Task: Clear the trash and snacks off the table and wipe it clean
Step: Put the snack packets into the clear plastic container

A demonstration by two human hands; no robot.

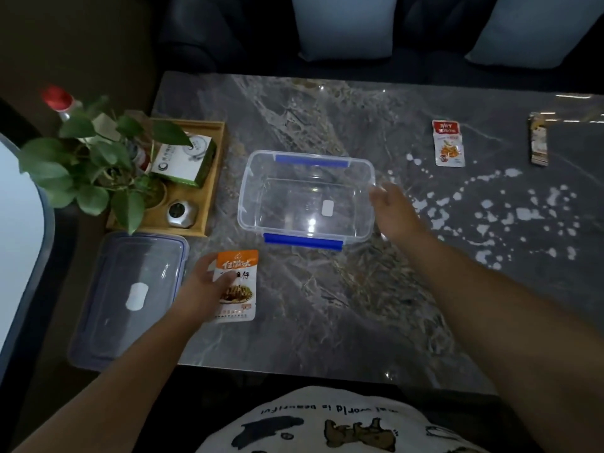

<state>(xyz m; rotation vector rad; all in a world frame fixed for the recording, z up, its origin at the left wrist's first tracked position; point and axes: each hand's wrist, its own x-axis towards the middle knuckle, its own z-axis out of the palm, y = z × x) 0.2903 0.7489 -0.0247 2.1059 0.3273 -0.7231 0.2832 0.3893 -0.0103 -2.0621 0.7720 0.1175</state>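
Observation:
A clear plastic box [248, 191] with blue clips stands open and empty mid-table. My right hand [394, 210] hovers at its right rim, fingers apart, holding nothing. My left hand [204, 286] pinches an orange snack packet [240, 289] near the table's front left. A red-and-white snack packet [447, 143] and a narrow dark packet [538, 140] lie at the far right. White spilled splotches [510, 214] spread over the right part of the grey marble table [327, 315].
The box's clear lid [130, 295] lies at the front left corner, overhanging the table edge. A wooden tray [209, 178] behind it holds a leafy plant [94, 165], a green box [186, 161], a metal jar [181, 212] and a red-capped bottle [60, 101]. Cushions sit beyond the table.

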